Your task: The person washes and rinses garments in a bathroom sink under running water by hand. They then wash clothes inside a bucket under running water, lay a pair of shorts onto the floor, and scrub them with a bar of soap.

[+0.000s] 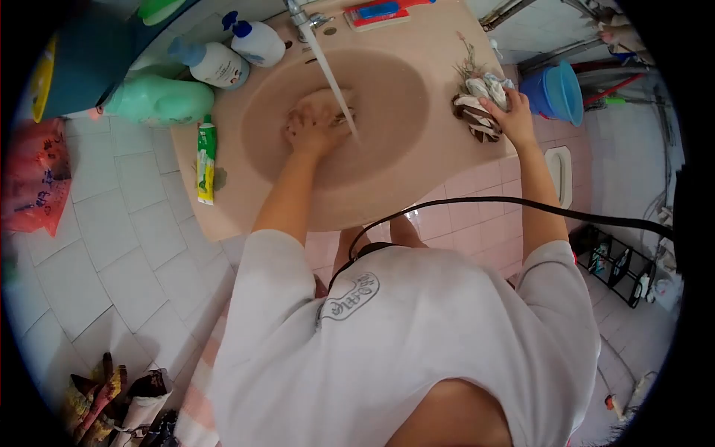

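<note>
My left hand [311, 134] is down in the pink washbasin [406, 97], in cloudy water, beside the stream from the tap. Its fingers curl against a pale, soft-looking piece [328, 99] with a darker patch at its right; the water blurs what it is. On the counter at the basin's right, my right hand [512, 115] is closed on a crumpled bundle of cloth [477, 112], white and striped brown. A greyish, twiggy-looking tuft [469, 63] sits just behind the bundle.
The running tap [304, 22] stands at the back. Along the left are two pump bottles [216, 65], a green jug [164, 100] and a green-yellow tube [206, 164]. A blue brush [380, 9] lies at the back; a blue bucket [555, 93] stands right. A black cable [484, 199] crosses before me.
</note>
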Action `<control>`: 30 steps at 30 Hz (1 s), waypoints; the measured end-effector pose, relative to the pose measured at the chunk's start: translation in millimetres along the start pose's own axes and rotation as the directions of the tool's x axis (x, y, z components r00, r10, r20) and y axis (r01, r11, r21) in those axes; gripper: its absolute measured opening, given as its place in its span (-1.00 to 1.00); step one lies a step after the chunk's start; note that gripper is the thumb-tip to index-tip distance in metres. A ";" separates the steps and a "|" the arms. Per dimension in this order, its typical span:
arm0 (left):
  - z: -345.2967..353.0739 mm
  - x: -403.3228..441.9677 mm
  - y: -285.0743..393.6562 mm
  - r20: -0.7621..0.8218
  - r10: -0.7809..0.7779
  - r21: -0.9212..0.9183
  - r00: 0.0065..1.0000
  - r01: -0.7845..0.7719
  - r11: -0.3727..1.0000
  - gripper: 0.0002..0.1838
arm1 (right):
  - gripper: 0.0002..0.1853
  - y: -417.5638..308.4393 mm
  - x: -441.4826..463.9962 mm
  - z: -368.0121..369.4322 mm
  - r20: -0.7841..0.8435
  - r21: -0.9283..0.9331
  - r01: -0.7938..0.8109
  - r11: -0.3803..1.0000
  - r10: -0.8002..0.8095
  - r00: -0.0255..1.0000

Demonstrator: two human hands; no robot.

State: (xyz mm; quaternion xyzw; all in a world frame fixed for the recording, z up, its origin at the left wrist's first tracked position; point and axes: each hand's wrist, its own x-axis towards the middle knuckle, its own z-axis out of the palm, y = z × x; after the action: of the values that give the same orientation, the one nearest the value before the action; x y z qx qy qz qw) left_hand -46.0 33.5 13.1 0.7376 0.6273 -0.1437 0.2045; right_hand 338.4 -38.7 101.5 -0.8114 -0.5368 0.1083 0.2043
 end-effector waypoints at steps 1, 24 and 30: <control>17.7 3.3 -2.9 0.008 -0.007 -0.013 1.000 0.008 1.000 -0.17 | -0.22 -3.2 -0.3 1.6 0.012 -0.010 0.008 1.000 -0.008 1.000; 42.3 4.1 -21.8 0.091 0.261 0.052 0.961 -0.267 0.962 -0.33 | -0.74 -188.7 -69.1 240.1 0.305 0.255 0.544 0.799 -0.601 0.739; 41.2 12.7 -20.4 0.164 0.254 0.059 0.953 -0.267 0.962 -0.37 | -0.77 -196.3 -24.2 280.6 0.359 0.165 0.513 0.842 -0.536 0.764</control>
State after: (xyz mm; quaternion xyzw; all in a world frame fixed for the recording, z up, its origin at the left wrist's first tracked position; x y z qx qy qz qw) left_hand -62.1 27.3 -31.4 0.8082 0.5003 -0.1977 0.2398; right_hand 55.5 66.4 -62.2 -0.5843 -0.7684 0.2220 0.1379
